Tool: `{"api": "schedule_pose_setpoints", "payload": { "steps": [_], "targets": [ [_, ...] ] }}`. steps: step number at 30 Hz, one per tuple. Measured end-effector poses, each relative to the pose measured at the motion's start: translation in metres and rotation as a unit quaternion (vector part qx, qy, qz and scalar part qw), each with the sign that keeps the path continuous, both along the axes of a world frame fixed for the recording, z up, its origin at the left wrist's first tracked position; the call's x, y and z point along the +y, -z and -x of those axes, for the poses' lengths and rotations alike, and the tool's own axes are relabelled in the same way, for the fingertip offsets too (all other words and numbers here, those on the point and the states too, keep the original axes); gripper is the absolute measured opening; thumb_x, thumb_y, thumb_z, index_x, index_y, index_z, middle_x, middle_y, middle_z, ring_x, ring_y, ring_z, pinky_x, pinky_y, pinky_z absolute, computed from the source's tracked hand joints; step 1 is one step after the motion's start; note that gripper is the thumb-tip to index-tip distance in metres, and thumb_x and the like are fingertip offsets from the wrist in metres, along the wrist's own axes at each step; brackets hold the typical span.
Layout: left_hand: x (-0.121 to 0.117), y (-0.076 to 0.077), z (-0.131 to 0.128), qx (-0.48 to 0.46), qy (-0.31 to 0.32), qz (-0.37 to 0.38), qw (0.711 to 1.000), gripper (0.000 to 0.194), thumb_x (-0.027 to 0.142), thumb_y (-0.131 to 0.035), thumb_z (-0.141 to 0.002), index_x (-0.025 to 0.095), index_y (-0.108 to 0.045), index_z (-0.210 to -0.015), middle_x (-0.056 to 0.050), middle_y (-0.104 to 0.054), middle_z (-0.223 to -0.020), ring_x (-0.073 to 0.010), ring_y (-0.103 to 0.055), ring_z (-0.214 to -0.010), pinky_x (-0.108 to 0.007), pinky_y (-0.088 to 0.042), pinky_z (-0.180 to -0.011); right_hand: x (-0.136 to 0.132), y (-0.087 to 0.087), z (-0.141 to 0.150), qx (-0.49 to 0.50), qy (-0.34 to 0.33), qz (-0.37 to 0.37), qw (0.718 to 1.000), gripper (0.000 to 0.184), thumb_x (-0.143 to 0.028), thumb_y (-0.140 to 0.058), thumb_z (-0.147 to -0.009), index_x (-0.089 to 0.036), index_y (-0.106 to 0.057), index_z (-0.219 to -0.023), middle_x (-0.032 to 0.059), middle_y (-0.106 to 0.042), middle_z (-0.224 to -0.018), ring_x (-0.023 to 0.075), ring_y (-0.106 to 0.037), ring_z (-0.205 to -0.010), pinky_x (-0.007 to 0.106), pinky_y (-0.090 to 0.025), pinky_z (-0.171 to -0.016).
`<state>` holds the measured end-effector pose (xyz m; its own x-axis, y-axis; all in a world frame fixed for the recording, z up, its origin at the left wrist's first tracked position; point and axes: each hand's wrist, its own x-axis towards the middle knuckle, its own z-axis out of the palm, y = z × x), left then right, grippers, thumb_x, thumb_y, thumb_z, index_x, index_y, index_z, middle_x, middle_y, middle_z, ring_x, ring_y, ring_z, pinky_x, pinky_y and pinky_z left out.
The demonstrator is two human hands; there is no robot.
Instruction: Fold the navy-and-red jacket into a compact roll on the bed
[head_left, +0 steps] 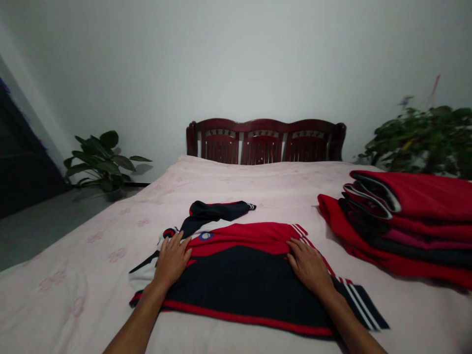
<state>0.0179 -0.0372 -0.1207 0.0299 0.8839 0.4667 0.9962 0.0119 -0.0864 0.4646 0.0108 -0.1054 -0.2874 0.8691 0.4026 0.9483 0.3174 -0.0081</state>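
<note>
A red, navy and white jacket (239,280) lies partly folded on the bed, with its collar end to the left and white-striped ribbing to the right. A round blue badge (206,236) shows on its red part. One navy sleeve (221,211) is bent back beyond the body of the jacket. My left hand (172,258) lies flat on the garment near the collar, fingers stretched out. On the right, my right hand (308,263) rests flat near the striped hem, fingers also extended. Neither hand grips the cloth.
A stack of folded red and dark clothes (424,196) sits on the right of the pink bedsheet (121,231). Behind the bed stands a dark wooden headboard (261,142). Potted plants flank it, one on the left (103,160) and leafy greenery (424,137) on the right.
</note>
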Motion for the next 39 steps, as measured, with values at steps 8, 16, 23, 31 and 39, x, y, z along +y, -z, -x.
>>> {"api": "schedule_pose_setpoints", "payload": {
  "steps": [8, 16, 23, 31, 39],
  "targets": [
    [-0.0006, -0.0015, -0.0011, -0.014, 0.002, -0.008, 1.000, 0.039, 0.030, -0.050, -0.094, 0.020, -0.065, -0.128, -0.016, -0.057, -0.143, -0.0303, -0.052, -0.133, -0.053, -0.031, -0.116, -0.0002, -0.0002, 0.0011, 0.017, 0.006, 0.004, 1.000, 0.040, -0.031, -0.045, -0.095, -0.016, -0.063, -0.128, 0.0111, -0.061, -0.136, 0.0259, -0.056, -0.126, 0.044, -0.041, -0.109],
    [-0.0019, -0.0027, -0.0010, -0.017, 0.004, -0.005, 1.000, 0.039, 0.031, -0.048, -0.095, 0.020, -0.064, -0.129, -0.015, -0.056, -0.144, -0.0293, -0.051, -0.134, -0.053, -0.030, -0.116, -0.0014, -0.0027, 0.0023, 0.026, 0.010, 0.009, 1.000, 0.040, -0.030, -0.044, -0.095, -0.015, -0.063, -0.127, 0.0118, -0.061, -0.136, 0.0272, -0.056, -0.125, 0.047, -0.042, -0.108],
    [-0.0007, 0.0001, 0.0008, -0.017, 0.004, -0.007, 1.000, 0.040, 0.032, -0.047, -0.095, 0.021, -0.063, -0.130, -0.014, -0.056, -0.144, -0.0285, -0.050, -0.135, -0.051, -0.029, -0.117, -0.0008, -0.0023, 0.0016, 0.031, 0.004, 0.004, 1.000, 0.039, -0.029, -0.046, -0.094, -0.016, -0.064, -0.126, 0.0120, -0.062, -0.134, 0.0267, -0.057, -0.123, 0.046, -0.042, -0.107],
    [0.0001, 0.0011, 0.0012, -0.021, 0.005, -0.004, 1.000, 0.040, 0.031, -0.048, -0.095, 0.020, -0.064, -0.129, -0.015, -0.056, -0.144, -0.0290, -0.049, -0.135, -0.052, -0.029, -0.117, -0.0009, -0.0025, 0.0012, 0.023, 0.005, 0.004, 1.000, 0.039, -0.029, -0.047, -0.094, -0.016, -0.063, -0.126, 0.0118, -0.062, -0.134, 0.0267, -0.057, -0.124, 0.045, -0.042, -0.108],
    [-0.0001, 0.0000, 0.0011, -0.015, 0.002, -0.002, 1.000, 0.039, 0.032, -0.048, -0.095, 0.020, -0.064, -0.129, -0.014, -0.056, -0.144, -0.0289, -0.050, -0.135, -0.052, -0.030, -0.116, -0.0012, -0.0010, 0.0009, 0.025, 0.002, -0.006, 1.000, 0.038, -0.030, -0.045, -0.094, -0.017, -0.063, -0.125, 0.0107, -0.063, -0.134, 0.0266, -0.058, -0.122, 0.046, -0.042, -0.106]
  ]
}}
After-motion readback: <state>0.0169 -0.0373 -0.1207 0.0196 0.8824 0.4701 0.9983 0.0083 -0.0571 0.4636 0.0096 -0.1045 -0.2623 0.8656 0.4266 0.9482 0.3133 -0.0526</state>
